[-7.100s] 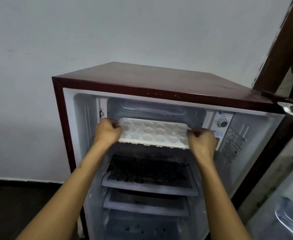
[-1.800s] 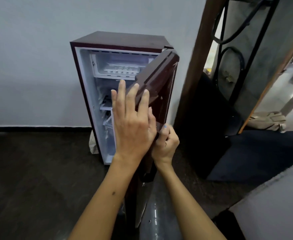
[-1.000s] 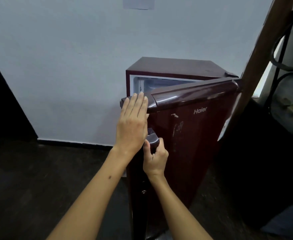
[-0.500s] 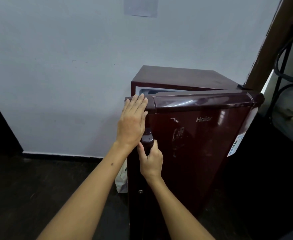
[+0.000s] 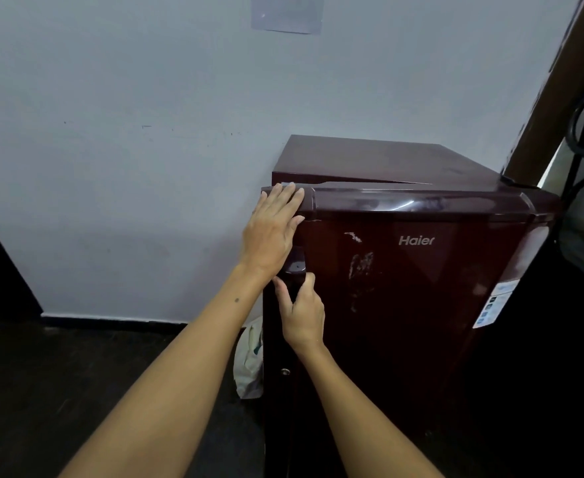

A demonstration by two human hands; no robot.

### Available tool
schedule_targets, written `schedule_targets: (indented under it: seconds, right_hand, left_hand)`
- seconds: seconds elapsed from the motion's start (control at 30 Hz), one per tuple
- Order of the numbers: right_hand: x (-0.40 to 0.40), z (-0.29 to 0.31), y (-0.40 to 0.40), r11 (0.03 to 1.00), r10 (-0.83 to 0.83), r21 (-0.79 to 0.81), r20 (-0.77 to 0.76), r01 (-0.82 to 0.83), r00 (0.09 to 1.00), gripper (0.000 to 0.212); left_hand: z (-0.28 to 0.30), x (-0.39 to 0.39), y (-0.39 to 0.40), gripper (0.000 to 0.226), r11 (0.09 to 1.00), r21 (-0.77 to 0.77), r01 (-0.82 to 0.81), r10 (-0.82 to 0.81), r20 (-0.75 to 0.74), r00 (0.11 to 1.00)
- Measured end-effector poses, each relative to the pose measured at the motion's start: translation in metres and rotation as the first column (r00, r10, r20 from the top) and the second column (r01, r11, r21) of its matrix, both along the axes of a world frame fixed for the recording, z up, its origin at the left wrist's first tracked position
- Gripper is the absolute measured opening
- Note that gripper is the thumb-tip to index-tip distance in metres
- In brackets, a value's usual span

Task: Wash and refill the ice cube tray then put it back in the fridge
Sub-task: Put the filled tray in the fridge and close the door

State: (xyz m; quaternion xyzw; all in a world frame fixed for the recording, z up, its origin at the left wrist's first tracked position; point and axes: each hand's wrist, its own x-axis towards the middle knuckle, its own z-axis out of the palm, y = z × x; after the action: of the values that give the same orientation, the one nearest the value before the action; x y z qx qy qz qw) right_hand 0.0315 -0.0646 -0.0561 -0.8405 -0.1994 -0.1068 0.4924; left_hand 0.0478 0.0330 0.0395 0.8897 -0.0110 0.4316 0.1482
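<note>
Now the left hand (image 5: 272, 232) lies flat w/ straight fingers pressed on the top left corner of the fridge door (image 5: 418, 305). Right hand (image 5: 301, 310) is just below it, thumb and fingers curled round the dark door handle (image 5: 295, 267) at the door's left edge. Door is almost closed: only a thin gap shows betw. its top edge and the maroon fridge (image 5: 380, 160) body, wider at the left. Ice cube tray is not visible; I cannot tell where it sits. Fridge stands vs. the pale wall (image 5: 128, 132), on a dark floor (image 5: 76, 374). A whitish bag (image 5: 249, 360) leans at the fridge's left side, near the floor. A sticker (image 5: 494, 305) is on the door's right edge.
</note>
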Motion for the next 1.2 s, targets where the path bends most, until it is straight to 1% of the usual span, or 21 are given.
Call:
schedule_targets:
  seconds: [0.07,0.23,0.43,0.57,0.8,0.97,1.2]
  right_hand:
    - [0.008,0.001,0.004,1.000,0.015,-0.019,-0.019,-0.015,1.000,0.049]
    - [0.024,0.005,0.014,0.997,0.057,-0.045,-0.075,-0.061,0.996,0.042]
    - [0.042,0.007,0.023,0.995,0.093,-0.008,-0.134,-0.094,0.987,0.045]
    - [0.050,0.005,0.027,0.993,0.116,-0.001,-0.163,-0.118,0.980,0.044]
    - [0.052,0.001,0.028,0.992,0.121,0.000,-0.147,-0.123,0.982,0.043]
    - [0.051,0.002,0.028,0.992,0.118,-0.026,-0.138,-0.122,0.983,0.044]
    - [0.050,0.002,0.028,0.993,0.116,-0.019,-0.141,-0.120,0.983,0.044]
  left_hand:
    - [0.000,0.009,0.006,0.044,1.000,-0.002,0.006,-0.006,0.002,1.000]
    - [0.002,0.028,0.019,0.041,0.999,-0.033,0.032,-0.032,-0.012,0.999]
    - [0.003,0.047,0.028,0.043,0.996,-0.072,0.060,-0.064,-0.056,0.996]
    - [0.002,0.055,0.034,0.043,0.994,-0.079,0.080,-0.083,-0.041,0.996]
    - [-0.001,0.060,0.037,0.042,0.989,-0.101,0.104,-0.104,0.004,0.995]
    - [-0.001,0.060,0.037,0.042,0.987,-0.116,0.107,-0.107,0.004,0.994]
    - [-0.001,0.060,0.035,0.042,0.987,-0.127,0.101,-0.101,0.005,0.995]
